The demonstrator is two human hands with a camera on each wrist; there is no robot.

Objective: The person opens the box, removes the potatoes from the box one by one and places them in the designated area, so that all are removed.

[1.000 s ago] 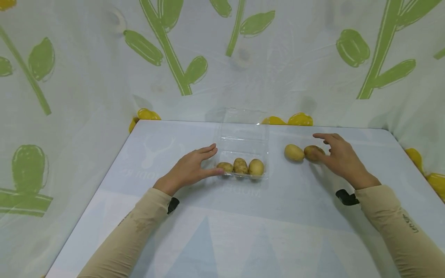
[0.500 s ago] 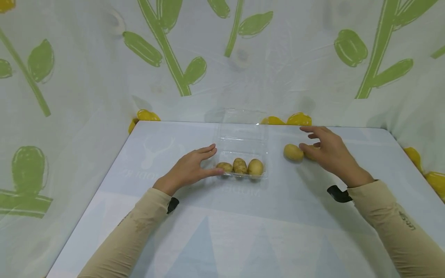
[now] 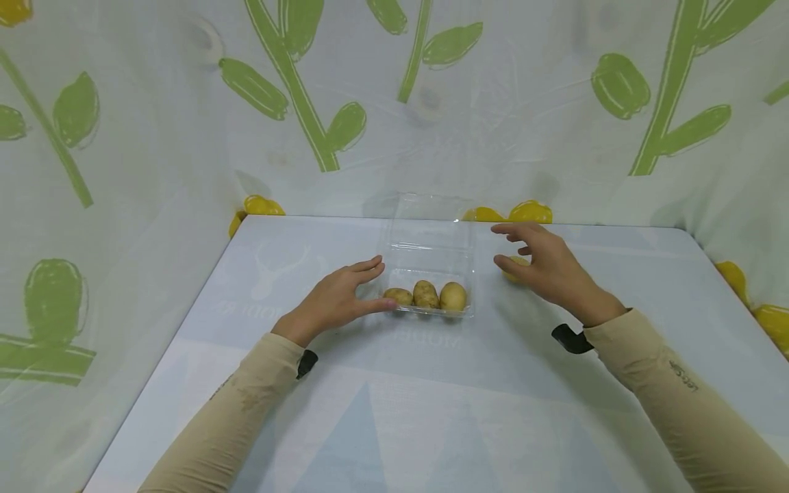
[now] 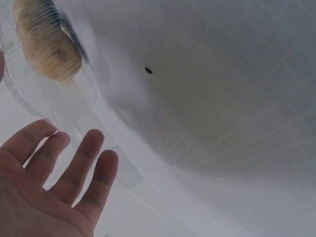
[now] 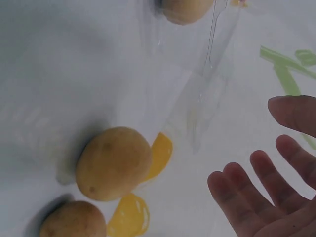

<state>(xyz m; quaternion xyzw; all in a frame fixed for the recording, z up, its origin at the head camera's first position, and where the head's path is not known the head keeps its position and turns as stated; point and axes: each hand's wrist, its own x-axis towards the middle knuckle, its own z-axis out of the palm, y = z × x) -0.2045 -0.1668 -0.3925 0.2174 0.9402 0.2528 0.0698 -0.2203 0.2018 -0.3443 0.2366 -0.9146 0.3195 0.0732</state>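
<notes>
A clear plastic clamshell box (image 3: 431,255) stands mid-table with its lid up at the back. Three potatoes (image 3: 425,294) lie in a row along its front. My left hand (image 3: 370,284) rests at the box's left side, fingers straight, thumb by the front corner. In the left wrist view the fingers (image 4: 74,170) lie just beside the clear box wall (image 4: 44,98). My right hand (image 3: 511,248) hovers open with spread fingers over two loose potatoes right of the box; only one potato (image 3: 511,263) peeks out. The right wrist view shows both potatoes (image 5: 113,163) (image 5: 74,219) on the table, apart from my fingers (image 5: 247,190).
The pale table (image 3: 431,397) ends at a draped cloth with green leaf prints (image 3: 296,82) at the back and sides. Yellow printed shapes (image 3: 530,211) sit along the table's far edge. The right table edge (image 3: 727,281) lies beyond my right arm.
My right hand has moved left, from beside the right loose potato to above both, nearer the box. The left hand and the box have stayed put.
</notes>
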